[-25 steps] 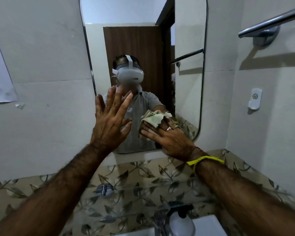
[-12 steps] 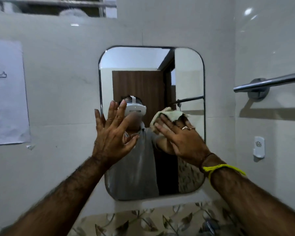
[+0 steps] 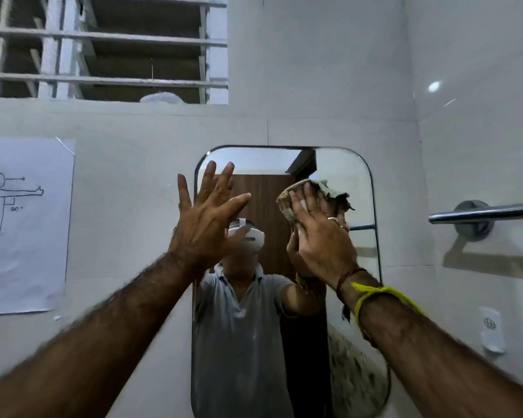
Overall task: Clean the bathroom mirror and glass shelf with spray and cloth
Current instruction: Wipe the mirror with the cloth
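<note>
A tall, round-cornered wall mirror with a thin dark frame (image 3: 354, 176) is hanging on a pale tiled wall and serves as the landmark here. The right hand (image 3: 320, 236) is pressing a crumpled, pale green cloth (image 3: 296, 206) against the upper right part of the mirror; the fingers are lying over the cloth, and whether they are curling round it cannot be told. A ring is showing on one finger, and a yellow thread band (image 3: 381, 294) is circling the right wrist. The left hand (image 3: 206, 218) is raised before the mirror's upper left edge, fingers straight and spread apart, holding nothing; whether it is touching the glass cannot be told. The mirror is reflecting a person in a grey collared shirt wearing a white headset, with a brown door behind. Left of the mirror, a white paper sheet (image 3: 37, 236) is showing a line drawing of a standing figure with an arm held out, marked "90°". Right of the mirror, a chrome towel bar (image 3: 483, 214) is projecting from the wall, and below it a small white wall fitting (image 3: 491, 330) is bearing a round globe-like emblem. Above and left of the mirror, a barred window opening (image 3: 103, 46) is showing.
</note>
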{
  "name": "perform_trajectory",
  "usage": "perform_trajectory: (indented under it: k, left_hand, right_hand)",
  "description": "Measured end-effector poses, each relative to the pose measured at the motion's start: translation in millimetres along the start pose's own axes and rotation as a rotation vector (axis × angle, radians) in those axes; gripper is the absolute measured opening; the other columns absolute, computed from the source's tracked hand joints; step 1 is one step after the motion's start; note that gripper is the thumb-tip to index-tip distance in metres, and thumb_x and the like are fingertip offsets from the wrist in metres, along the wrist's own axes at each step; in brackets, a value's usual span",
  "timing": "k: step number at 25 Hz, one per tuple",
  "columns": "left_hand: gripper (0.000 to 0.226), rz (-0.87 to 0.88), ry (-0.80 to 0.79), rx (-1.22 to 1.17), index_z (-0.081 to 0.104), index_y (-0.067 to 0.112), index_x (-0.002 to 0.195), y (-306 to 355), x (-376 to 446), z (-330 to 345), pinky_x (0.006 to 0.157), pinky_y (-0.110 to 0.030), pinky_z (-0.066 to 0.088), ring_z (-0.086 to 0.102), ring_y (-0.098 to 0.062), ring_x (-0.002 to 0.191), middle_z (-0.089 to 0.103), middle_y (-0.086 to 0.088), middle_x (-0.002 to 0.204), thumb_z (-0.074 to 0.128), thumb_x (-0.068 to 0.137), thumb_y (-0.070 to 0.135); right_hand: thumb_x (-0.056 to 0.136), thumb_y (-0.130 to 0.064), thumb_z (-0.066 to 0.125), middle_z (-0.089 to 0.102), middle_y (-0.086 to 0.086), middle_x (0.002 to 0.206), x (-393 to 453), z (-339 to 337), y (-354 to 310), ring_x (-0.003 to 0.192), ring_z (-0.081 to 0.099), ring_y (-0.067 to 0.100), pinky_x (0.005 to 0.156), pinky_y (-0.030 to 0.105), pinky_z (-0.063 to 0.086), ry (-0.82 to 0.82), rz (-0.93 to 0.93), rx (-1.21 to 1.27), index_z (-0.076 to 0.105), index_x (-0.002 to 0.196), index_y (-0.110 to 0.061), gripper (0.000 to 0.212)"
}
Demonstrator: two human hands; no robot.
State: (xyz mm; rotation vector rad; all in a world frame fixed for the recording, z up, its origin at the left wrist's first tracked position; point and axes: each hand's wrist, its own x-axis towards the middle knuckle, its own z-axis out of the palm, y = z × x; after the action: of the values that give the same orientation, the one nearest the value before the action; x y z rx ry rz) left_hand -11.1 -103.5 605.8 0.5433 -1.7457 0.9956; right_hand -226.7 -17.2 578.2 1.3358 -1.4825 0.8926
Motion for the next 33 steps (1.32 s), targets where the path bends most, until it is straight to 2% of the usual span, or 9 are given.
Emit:
perform_trajectory:
  k: [4,8,10,14,19,24,27,29,33]
  left_hand:
    - [0.056,0.037,0.027,0.02,0.05,0.034,0.137,-7.9,44.5,-6.8,0.116,-0.069,0.0,0.002,-0.031,0.154,0.015,-0.007,0.165,0.059,0.087,0.057]
    - [0.085,0.003,-0.174,-0.046,0.019,0.032,0.155,-23.7,79.7,-13.3,0.12,-0.063,-0.004,-0.004,-0.026,0.154,0.005,-0.004,0.167,0.051,0.085,0.07]
    - [0.102,-0.003,-0.296,-0.053,0.003,0.033,0.157,-29.1,94.5,-15.4,0.12,-0.063,-0.003,-0.008,-0.025,0.154,-0.004,-0.003,0.167,0.047,0.079,0.08]
    - [0.111,0.018,-0.343,0.012,0.0,0.037,0.156,-31.1,105.5,-10.2,0.118,-0.068,0.002,-0.006,-0.026,0.154,-0.006,-0.002,0.167,0.044,0.068,0.09]
    - [0.11,0.002,-0.326,0.015,0.001,0.039,0.155,-29.1,104.9,-3.8,0.117,-0.069,0.002,-0.006,-0.026,0.154,-0.007,-0.002,0.167,0.047,0.069,0.089]
    - [0.111,-0.025,-0.351,-0.035,0.002,0.04,0.156,-29.2,105.7,-8.4,0.117,-0.069,0.0,-0.005,-0.025,0.154,-0.005,-0.001,0.167,0.028,0.063,0.094]
    - [0.087,-0.06,-0.325,-0.045,0.005,0.04,0.156,-23.5,104.7,-9.4,0.116,-0.07,0.0,-0.003,-0.025,0.154,-0.003,-0.001,0.167,0.024,0.077,0.073]
    - [0.075,-0.083,-0.295,-0.049,0.009,0.04,0.156,-19.1,104.3,-9.9,0.115,-0.071,0.0,0.001,-0.024,0.154,0.001,0.0,0.167,0.022,0.083,0.057]
    - [0.07,-0.103,-0.281,-0.042,0.01,0.038,0.156,-14.4,100.9,-10.1,0.113,-0.073,-0.004,0.002,-0.023,0.154,0.005,0.0,0.167,0.019,0.087,0.048]
  right_hand:
    - [0.091,-0.028,0.041,0.009,-0.001,0.166,28.3,-6.0,5.3,0.15,0.023,0.027,0.116,0.062,0.024,-0.088,-0.367,-0.137,0.019,0.157,-0.031,0.069]
    - [0.101,-0.031,0.035,-0.003,-0.006,0.167,63.7,-18.6,22.0,0.152,0.016,0.024,0.12,0.061,0.012,-0.039,-0.042,-0.024,0.008,0.157,-0.036,0.062]
    - [0.103,-0.031,0.034,-0.007,-0.005,0.167,77.4,-20.4,14.8,0.154,0.003,0.019,0.12,0.061,0.006,-0.039,-0.042,-0.016,0.006,0.157,-0.034,0.062]
    - [0.095,-0.034,0.025,-0.002,-0.001,0.167,88.5,-26.1,18.4,0.153,0.009,0.025,0.12,0.06,0.01,-0.052,-0.265,-0.149,0.009,0.157,-0.031,0.065]
    - [0.1,-0.027,0.035,0.009,-0.002,0.167,93.3,-21.6,30.2,0.153,0.013,0.022,0.123,0.054,0.011,0.095,0.133,0.061,0.021,0.156,-0.029,0.058]
    - [0.089,-0.027,0.035,0.016,0.002,0.165,56.6,-12.8,38.6,0.15,0.022,0.029,0.122,0.056,0.013,0.052,-0.311,-0.137,0.024,0.156,-0.028,0.068]
    - [0.093,-0.025,0.034,0.014,-0.002,0.166,54.8,-11.1,47.9,0.152,0.017,0.021,0.123,0.05,0.013,0.124,0.072,0.066,0.023,0.156,-0.029,0.064]
    - [0.093,-0.027,0.034,0.013,0.001,0.166,54.8,-9.9,30.5,0.153,0.011,0.022,0.124,0.05,0.012,0.153,0.16,0.093,0.023,0.156,-0.027,0.065]
    - [0.087,-0.024,0.049,0.021,0.003,0.164,27.2,6.7,-14.9,0.141,0.04,0.031,0.114,0.062,0.027,0.0,-0.397,-0.095,0.029,0.155,-0.026,0.07]
